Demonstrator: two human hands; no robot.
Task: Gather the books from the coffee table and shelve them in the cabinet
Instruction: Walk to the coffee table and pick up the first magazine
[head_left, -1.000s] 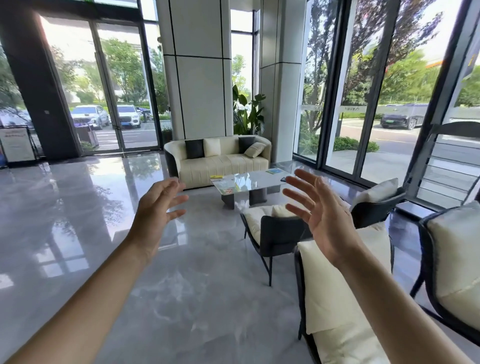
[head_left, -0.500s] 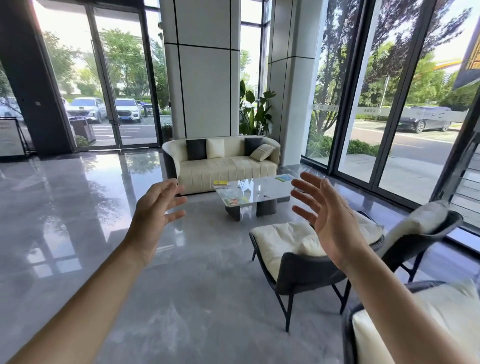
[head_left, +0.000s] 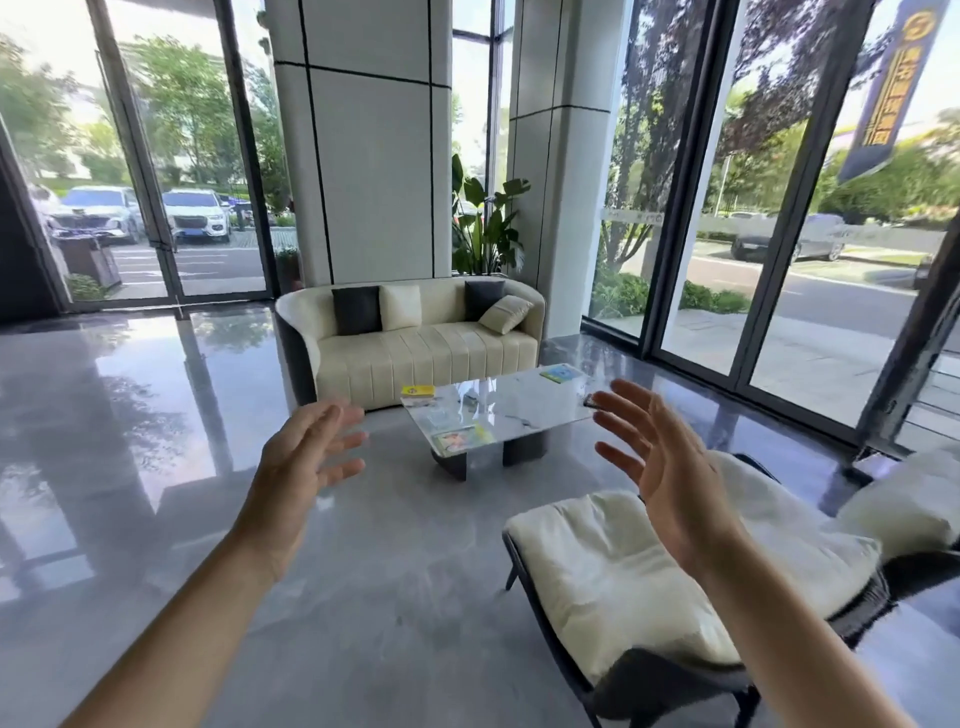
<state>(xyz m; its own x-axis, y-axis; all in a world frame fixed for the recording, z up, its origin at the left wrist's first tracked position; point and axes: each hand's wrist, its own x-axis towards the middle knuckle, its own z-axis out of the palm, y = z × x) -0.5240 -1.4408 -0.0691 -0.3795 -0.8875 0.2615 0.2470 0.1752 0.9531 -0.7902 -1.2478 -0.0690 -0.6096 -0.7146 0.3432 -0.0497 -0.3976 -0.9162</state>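
Observation:
A glossy marble coffee table (head_left: 524, 410) stands ahead in front of a cream sofa. On it lie a yellow book (head_left: 417, 391) at the far left corner, a green-and-orange book (head_left: 460, 439) at the near left edge, and a blue-green book (head_left: 560, 373) at the far right. A dark object at the table's right edge is partly hidden by my fingers. My left hand (head_left: 301, 467) and my right hand (head_left: 662, 473) are raised in front of me, fingers spread, both empty and well short of the table. No cabinet is in view.
A cream sofa (head_left: 415, 343) with cushions sits behind the table. A black-framed lounge chair (head_left: 675, 587) with cream cushions stands close on my right. Polished grey floor stretches to the left. Glass walls, a white pillar and a potted plant (head_left: 483, 228) lie beyond.
The view has advanced toward the coffee table and sofa, which look larger. The nearest chairs have slid out of frame to the right. Both hands stay raised and spread.

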